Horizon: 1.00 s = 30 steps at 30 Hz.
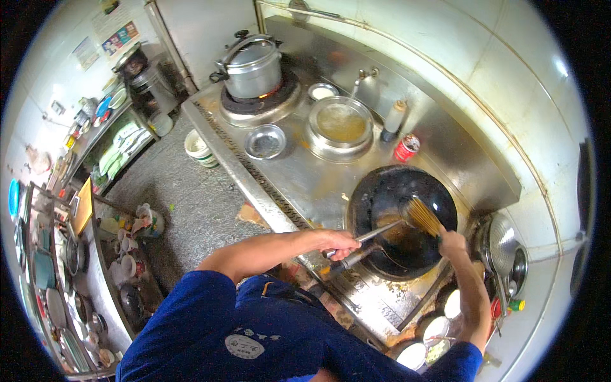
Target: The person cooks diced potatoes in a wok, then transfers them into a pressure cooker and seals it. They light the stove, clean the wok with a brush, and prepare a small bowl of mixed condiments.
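A black wok (377, 191) sits on the steel range before me, with a little brownish liquid at its bottom. My left hand (341, 242) grips the metal handle (379, 232) of a long utensil, probably a ladle; its far end reaches into the wok and its head is hard to make out. Just below that hand, the wok's own handle (353, 259) points toward me. Held in my right hand (452, 243) at the wok's right rim is a bamboo wok brush (424, 216), its bristles spread inside the wok.
Behind the wok stand a red can (407, 148), a squeeze bottle (394, 120) and a water-filled pot (341, 125) under a running tap (355, 88). A lidded pot (253, 67) is over a lit burner. A perforated strainer (502, 243) and seasoning bowls (435, 329) lie right.
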Each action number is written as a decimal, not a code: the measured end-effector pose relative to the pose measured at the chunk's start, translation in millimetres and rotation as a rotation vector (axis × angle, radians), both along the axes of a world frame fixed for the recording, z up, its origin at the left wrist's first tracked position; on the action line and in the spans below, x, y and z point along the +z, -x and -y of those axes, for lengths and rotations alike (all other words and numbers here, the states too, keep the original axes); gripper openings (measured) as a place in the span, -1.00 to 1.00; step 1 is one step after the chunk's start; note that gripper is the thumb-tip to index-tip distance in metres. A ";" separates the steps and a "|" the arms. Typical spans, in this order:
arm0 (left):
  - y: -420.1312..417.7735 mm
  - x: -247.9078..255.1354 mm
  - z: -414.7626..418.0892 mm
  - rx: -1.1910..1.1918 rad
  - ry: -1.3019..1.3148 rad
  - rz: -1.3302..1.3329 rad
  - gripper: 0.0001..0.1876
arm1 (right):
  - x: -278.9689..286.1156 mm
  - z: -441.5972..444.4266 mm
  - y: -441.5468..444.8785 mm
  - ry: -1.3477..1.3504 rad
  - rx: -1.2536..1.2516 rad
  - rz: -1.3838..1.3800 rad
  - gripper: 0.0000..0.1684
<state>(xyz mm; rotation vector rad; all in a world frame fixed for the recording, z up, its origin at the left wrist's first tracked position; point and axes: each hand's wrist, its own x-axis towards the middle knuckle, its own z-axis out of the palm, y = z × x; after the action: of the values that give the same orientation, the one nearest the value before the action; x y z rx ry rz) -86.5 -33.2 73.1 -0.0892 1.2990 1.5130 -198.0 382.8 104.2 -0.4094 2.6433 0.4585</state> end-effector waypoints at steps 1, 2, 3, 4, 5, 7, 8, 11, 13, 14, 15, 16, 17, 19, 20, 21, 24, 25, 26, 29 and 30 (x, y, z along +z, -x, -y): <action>2.4 3.8 -12.3 0.015 -0.068 0.093 -0.69 | -20.0 -1.8 1.9 0.051 -0.008 -0.054 -0.20; 6.7 5.7 -16.1 0.039 -0.086 0.102 -0.69 | -38.6 12.1 -6.7 0.202 0.041 -0.148 -0.23; 11.0 -3.1 -13.2 0.056 -0.126 0.160 -0.70 | -40.0 47.5 -17.6 0.292 -0.070 -0.100 -0.23; 11.2 -10.3 -10.5 0.089 -0.143 0.194 -0.69 | -28.6 67.8 -33.3 0.581 0.033 -0.130 -0.18; 8.1 -15.8 -9.3 0.103 -0.151 0.234 -0.69 | -12.9 76.5 -40.7 0.552 -0.061 -0.025 -0.11; 1.9 -9.0 -15.4 0.229 -0.245 0.375 -0.65 | 12.4 74.4 -48.9 0.745 -0.306 0.092 -0.12; -2.5 -14.9 -22.5 0.162 -0.341 0.379 -0.61 | 5.4 58.5 -53.4 0.671 -0.406 -0.019 -0.13; -24.7 -11.7 -50.5 0.079 -0.369 0.457 -0.60 | -44.5 16.6 -99.6 0.305 -0.572 -0.275 -0.16; -37.0 -21.3 -40.6 0.116 -0.338 0.504 -0.63 | -34.9 54.0 -160.0 0.417 -0.648 -0.307 -0.15; -41.6 -26.8 -33.6 0.160 -0.305 0.449 -0.64 | -5.9 92.8 -191.7 0.566 -0.712 -0.407 -0.15; -47.8 -27.0 -38.6 0.170 -0.285 0.401 -0.64 | -10.9 92.5 -230.8 0.521 -0.839 -0.417 -0.13; -51.3 -24.8 -40.7 0.166 -0.266 0.419 -0.65 | -4.9 106.7 -263.7 0.547 -0.923 -0.499 -0.09; -54.7 -33.3 -45.0 0.146 -0.346 0.475 -0.67 | -31.6 96.8 -300.8 0.575 -0.895 -0.622 -0.05; -58.4 -32.3 -50.8 0.131 -0.391 0.622 -0.69 | -63.5 98.5 -337.8 0.417 -0.963 -0.712 0.02; -65.2 -41.6 -57.0 0.134 -0.283 0.553 -0.74 | -74.7 97.1 -341.8 0.434 -1.059 -0.582 0.03; -71.9 -16.3 -59.0 0.053 -0.211 0.396 -0.78 | -83.3 97.7 -334.5 0.295 -1.277 -0.399 0.01; -77.5 -64.5 -68.9 -0.226 -0.118 -0.015 -0.55 | -95.6 102.1 -327.6 0.830 -1.145 -0.438 -0.21; -74.5 -3.3 -53.5 -0.237 0.001 -0.293 -0.47 | -100.0 106.3 -325.3 1.213 -1.262 -0.346 -0.25; -65.5 -1.7 -48.7 -0.356 0.167 -0.616 -0.45 | -96.2 127.0 -309.0 1.697 -1.403 -0.150 -0.27; -54.9 -64.9 -36.3 0.327 0.148 -1.038 -0.82 | -79.5 187.6 -267.8 2.643 -1.565 0.732 -0.29; -52.6 -27.3 -2.6 0.295 0.276 -0.954 -0.90 | -37.0 229.3 -257.2 2.752 -1.954 0.515 -0.29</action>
<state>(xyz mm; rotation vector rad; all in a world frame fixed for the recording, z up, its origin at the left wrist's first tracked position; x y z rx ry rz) -33.9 -30.7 45.8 0.3174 2.3319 1.6729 59.2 153.5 67.2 -1.2182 -0.1816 3.0834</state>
